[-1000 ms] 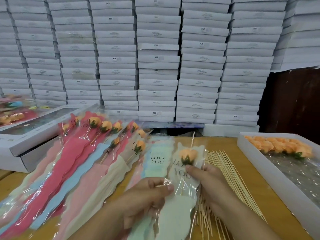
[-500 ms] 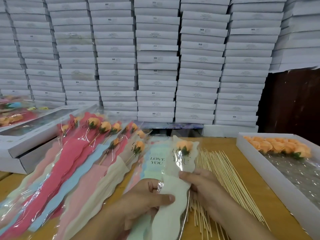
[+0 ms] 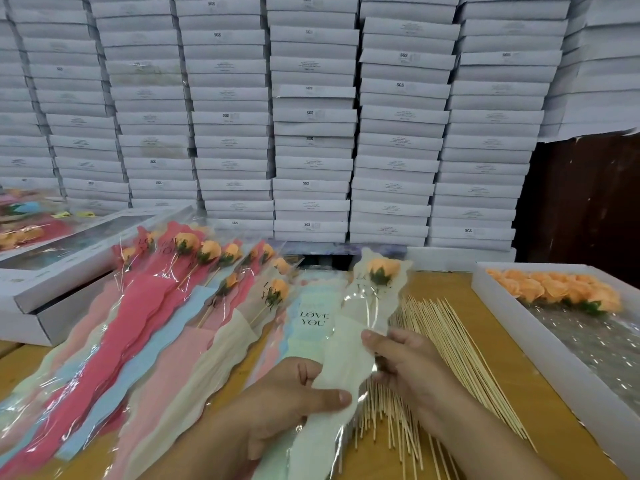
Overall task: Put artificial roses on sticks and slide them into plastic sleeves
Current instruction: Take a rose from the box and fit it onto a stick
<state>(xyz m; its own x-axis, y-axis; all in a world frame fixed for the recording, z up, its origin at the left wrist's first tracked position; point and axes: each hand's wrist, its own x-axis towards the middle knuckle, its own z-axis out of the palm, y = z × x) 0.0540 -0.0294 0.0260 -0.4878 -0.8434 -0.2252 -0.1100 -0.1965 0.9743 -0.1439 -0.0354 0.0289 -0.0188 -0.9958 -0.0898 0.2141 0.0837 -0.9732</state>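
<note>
An orange artificial rose (image 3: 378, 269) on a thin stick sits inside a cream plastic sleeve (image 3: 360, 327) printed LOVE YOU. My left hand (image 3: 287, 400) grips the sleeve's lower part with the thumb across its front. My right hand (image 3: 405, 365) pinches the sleeve's right edge, over the stick. A heap of bare wooden sticks (image 3: 446, 344) lies under and right of my right hand. Empty sleeves (image 3: 308, 327) lie beneath the held one. Finished sleeved roses (image 3: 180, 306) in red, blue, pink and cream fan out on the left.
A white box (image 3: 540, 344) at the right holds loose orange roses (image 3: 554, 289) and clear film. An open white box (image 3: 52, 296) stands at the left. Stacked white boxes (image 3: 311, 116) wall the table's far edge. The wooden table (image 3: 533, 407) shows between sticks and box.
The rose has slid farther up inside the sleeve, toward its top. The sleeve has tilted up and away, and my right hand has shifted down along its edge.
</note>
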